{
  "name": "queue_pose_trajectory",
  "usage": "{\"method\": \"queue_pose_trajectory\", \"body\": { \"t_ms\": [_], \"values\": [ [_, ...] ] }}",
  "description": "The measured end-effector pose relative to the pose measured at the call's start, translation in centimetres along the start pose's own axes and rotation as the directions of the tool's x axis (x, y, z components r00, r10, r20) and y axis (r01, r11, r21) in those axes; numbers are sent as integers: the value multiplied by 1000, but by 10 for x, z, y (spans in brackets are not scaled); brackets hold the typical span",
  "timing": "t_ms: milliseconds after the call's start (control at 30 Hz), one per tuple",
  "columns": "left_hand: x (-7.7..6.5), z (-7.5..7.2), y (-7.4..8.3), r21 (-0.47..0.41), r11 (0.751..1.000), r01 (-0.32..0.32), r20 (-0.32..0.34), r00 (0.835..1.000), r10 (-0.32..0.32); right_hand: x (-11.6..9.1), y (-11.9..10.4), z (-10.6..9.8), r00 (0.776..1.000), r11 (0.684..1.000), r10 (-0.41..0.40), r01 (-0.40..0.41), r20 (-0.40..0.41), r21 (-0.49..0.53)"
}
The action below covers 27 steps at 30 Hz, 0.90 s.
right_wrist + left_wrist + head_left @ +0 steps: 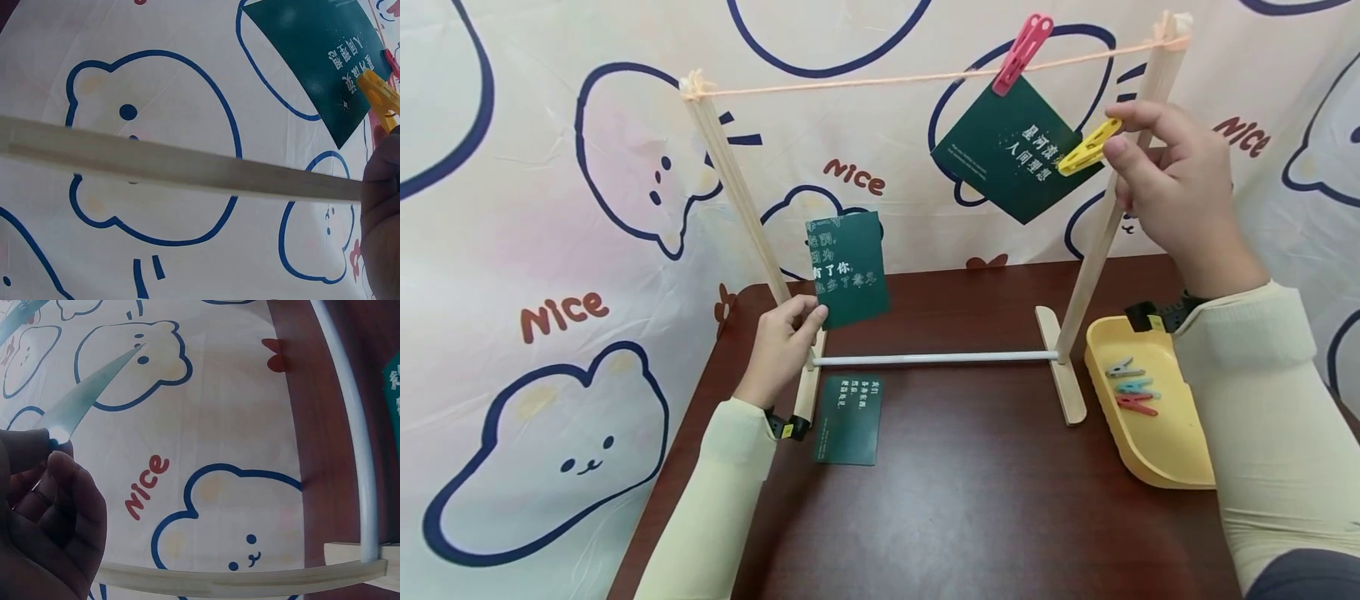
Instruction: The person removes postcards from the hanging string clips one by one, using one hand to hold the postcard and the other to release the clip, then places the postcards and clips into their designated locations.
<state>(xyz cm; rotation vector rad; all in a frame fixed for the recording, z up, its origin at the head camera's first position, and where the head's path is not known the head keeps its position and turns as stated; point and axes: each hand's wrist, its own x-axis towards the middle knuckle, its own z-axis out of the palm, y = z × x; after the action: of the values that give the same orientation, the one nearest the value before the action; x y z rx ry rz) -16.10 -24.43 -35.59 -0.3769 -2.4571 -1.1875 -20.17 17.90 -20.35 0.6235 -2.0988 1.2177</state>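
Observation:
My right hand (pixel 1183 183) pinches a yellow clothespin (pixel 1093 145) between thumb and forefinger, near the right post. The tip of this clothespin overlaps the right corner of a green printed card (pixel 988 150). By its upper corner, that card hangs tilted from an orange string (pixel 850 83), under a pink clothespin (pixel 1022 54). Lower on the left, my left hand (pixel 782 346) pinches another green card (pixel 850 279) at its lower left corner. It appears nearly edge-on in the left wrist view, a pale narrow wedge (pixel 94 394) above the fingers.
Two wooden posts, the left one (pixel 737 192) and the right one (pixel 1093 258), carry the string, and a white rod (pixel 932 359) joins them low down. A third green card (pixel 850 425) lies on the brown table (pixel 985 500). At right, a yellow tray (pixel 1172 467) holds several clothespins (pixel 1135 387).

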Motion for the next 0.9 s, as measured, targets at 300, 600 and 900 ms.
{"method": "queue_pose_trajectory", "body": {
  "t_ms": [300, 600, 900],
  "values": [
    [-12, 5, -5, -21, 1000, 18, 4, 1000, -18, -10, 5, -6, 1000, 999, 26, -26, -3, -24],
    [-33, 4, -12, -29, 997, 70, -4, 998, -71, -25, 13, -7, 990, 990, 143, -143, 13, 3],
    [-56, 5, -25, -57, 990, 126, 6, 992, -126, -37, 26, -10, 990, 990, 144, -144, 0, -4]
  ]
}}
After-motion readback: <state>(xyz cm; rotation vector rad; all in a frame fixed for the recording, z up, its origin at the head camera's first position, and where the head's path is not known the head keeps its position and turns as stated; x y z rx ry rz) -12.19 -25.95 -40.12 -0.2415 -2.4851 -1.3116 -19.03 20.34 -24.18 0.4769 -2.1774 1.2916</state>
